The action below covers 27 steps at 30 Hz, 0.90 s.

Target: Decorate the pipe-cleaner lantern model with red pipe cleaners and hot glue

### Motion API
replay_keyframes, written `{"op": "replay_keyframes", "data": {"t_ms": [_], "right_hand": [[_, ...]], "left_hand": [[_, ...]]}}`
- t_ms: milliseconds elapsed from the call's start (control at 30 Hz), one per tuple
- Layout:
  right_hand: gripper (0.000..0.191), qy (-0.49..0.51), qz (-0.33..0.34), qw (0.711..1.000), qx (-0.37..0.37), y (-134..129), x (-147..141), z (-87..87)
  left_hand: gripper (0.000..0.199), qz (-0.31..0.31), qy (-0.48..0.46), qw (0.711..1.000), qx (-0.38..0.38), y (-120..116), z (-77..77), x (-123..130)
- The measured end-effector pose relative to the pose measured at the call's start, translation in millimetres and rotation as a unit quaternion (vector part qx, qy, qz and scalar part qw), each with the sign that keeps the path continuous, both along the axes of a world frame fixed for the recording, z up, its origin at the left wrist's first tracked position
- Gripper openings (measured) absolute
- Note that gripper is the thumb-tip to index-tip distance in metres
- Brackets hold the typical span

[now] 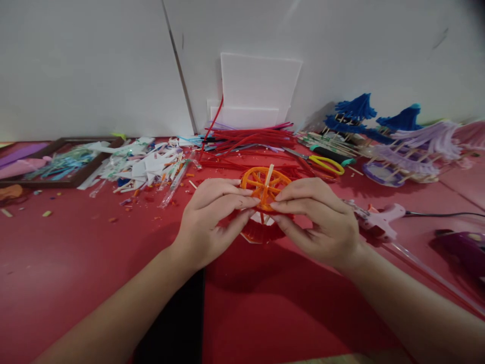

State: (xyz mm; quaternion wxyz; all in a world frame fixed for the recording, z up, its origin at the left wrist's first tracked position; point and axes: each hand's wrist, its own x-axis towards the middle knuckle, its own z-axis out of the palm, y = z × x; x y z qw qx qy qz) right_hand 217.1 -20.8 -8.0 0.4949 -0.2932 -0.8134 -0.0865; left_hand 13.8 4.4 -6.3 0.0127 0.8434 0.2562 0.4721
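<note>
Probably light and flexible, the orange pipe-cleaner wheel [262, 192] suits rim holds, left hand [206, 220] and right hand [322, 220] pinching it nearly closed.

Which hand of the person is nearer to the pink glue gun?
Right. The right hand is just left of the pink glue gun; the left hand is farther left, across the orange wheel from it.

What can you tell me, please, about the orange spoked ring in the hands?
The orange ring looks like fuzzy craft stem, its spokes meeting near the middle, where a pale stick rises at a slight tilt. It sits above a red piece; whether they join is unclear. Fingertips of the left hand and right hand touch its near edge, hiding parts of it.
</note>
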Motion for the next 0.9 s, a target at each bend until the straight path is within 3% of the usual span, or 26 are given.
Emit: {"op": "replay_keyframes", "data": {"t_ms": [300,733,900], "right_hand": [[0.02,-0.001,0.001,1.0,-0.008,0.4,0.3,-0.6],[0.016,0.001,0.008,1.0,-0.013,0.3,0.9,-1.7],[0.016,0.0,0.007,1.0,-0.013,0.5,0.8,-1.0]], "left_hand": [[0.02,-0.024,0.03,0.999,0.019,3.5,-0.6,-6.0],[0.017,-0.04,0.002,0.998,0.039,6.3,-8.6,-5.3],[0.015,-0.019,0.004,0.998,0.058,6.3,-9.9,-5.4]]}}
